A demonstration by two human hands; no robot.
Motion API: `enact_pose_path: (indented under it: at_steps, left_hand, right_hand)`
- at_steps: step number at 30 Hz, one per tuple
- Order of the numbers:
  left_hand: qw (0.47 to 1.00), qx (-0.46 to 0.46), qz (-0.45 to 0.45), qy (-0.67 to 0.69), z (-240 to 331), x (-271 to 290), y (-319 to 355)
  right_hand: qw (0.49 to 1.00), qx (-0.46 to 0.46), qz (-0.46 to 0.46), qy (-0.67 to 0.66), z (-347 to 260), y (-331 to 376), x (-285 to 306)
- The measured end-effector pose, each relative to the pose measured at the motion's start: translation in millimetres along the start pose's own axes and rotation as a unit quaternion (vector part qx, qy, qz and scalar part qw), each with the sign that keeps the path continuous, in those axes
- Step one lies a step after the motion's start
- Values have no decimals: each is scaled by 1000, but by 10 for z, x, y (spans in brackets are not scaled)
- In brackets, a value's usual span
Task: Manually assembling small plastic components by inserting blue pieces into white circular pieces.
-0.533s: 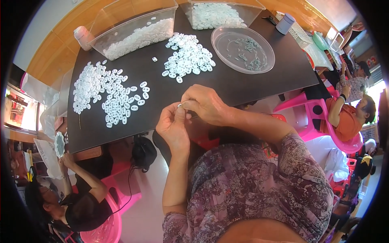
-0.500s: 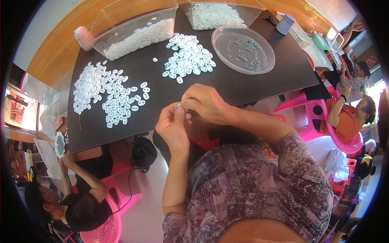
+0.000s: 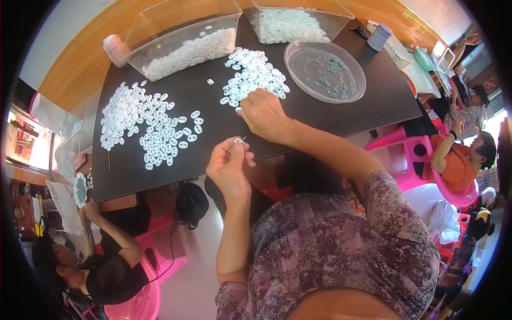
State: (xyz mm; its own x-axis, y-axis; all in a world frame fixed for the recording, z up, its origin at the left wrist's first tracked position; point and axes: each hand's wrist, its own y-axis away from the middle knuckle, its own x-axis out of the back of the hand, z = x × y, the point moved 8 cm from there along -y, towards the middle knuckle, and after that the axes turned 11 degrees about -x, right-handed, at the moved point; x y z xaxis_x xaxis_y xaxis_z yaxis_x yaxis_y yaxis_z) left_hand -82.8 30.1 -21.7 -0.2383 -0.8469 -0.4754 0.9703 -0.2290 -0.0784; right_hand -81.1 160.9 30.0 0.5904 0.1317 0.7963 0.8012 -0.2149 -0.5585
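Note:
My left hand [image 3: 229,168] is raised just in front of the black table's [image 3: 341,114] near edge and pinches a small white ring-shaped piece [image 3: 238,141] with a thin metal pin. My right hand [image 3: 262,114] lies palm down on the table, its fingertips touching the near edge of a heap of small white pieces [image 3: 254,77]. What is under its fingers is hidden. A second, wider spread of white pieces [image 3: 146,125] lies to the left.
Two clear plastic bins [image 3: 181,37] [image 3: 293,18] with white pieces stand at the far edge. A round clear dish [image 3: 325,72] with small metal parts sits right of the heap. Other people sit on pink chairs at lower left [image 3: 106,266] and right [image 3: 453,160].
My right hand has left the left hand and reached forward to the heap of white pieces. The left hand stays near the table edge with its piece.

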Motion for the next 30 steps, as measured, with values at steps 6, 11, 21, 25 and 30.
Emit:
enact_pose_path:
  at_steps: [6, 11, 21, 25, 30]
  left_hand:
    - [1000, 2, 1, 11, -13, 14, 1]
    - [1000, 6, -1, 29, -13, 18, 0]
    - [999, -19, 10, 34, 77, -62, 26]
    - [999, -15, 14, 40, 72, -57, 35]
    - [999, -12, 3, 50, 96, -146, 66]
  right_hand:
    - [997, -17, -11, -76, 64, 38, 98]
    - [962, -115, -115, -219, 144, 152, 193]
    - [972, -40, -28, -229, -97, 351, 474]
    - [841, -263, -164, -443, 156, 445, 226]
    - [764, -308, -193, -533, 194, 443, 213]
